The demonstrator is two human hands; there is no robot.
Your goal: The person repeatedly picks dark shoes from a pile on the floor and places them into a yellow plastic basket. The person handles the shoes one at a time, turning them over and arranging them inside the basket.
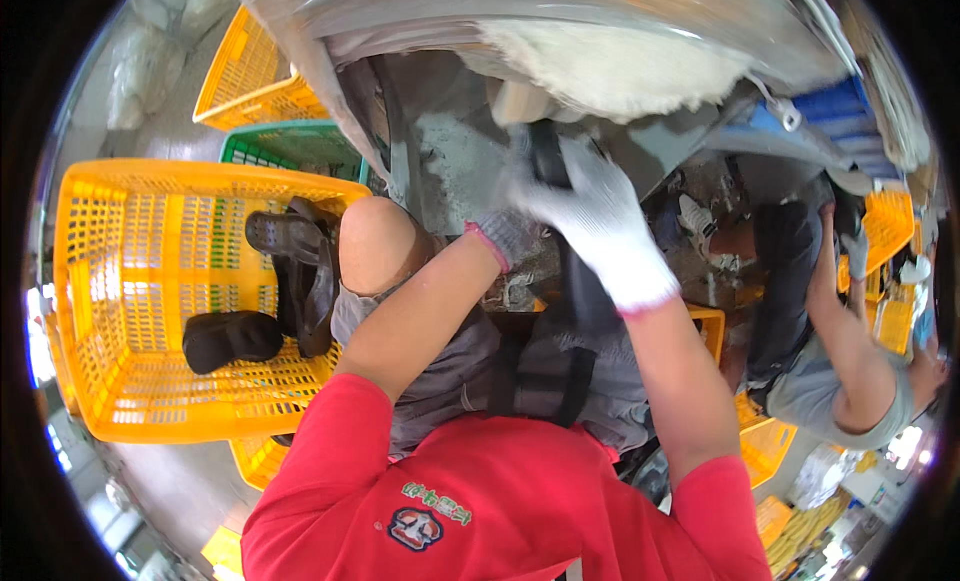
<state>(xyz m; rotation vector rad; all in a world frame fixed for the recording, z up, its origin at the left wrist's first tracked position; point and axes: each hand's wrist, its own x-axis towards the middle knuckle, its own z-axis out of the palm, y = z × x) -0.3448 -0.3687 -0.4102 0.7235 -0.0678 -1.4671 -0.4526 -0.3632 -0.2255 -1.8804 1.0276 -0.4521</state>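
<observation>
Both my hands wear knit gloves and meet in front of my knees, under the edge of a plastic-draped machine (460,161). My right hand (600,201), in a white glove, has its fingers wrapped round a black shoe-like piece (547,153). Lower and to the left, my left hand (515,221), in a darker grey glove with a pink cuff, is closed at the same piece; motion smears its fingers. The top of the black piece is up against a pale rounded part (522,103) of the machine. Much of the piece is hidden by the gloves.
A large yellow basket (150,181) at my left holds several black shoes (232,341). Behind it stand a green crate (290,136) and another yellow crate (240,71). White fluffy material (620,66) hangs over the machine. A co-worker (840,371) sits close on the right.
</observation>
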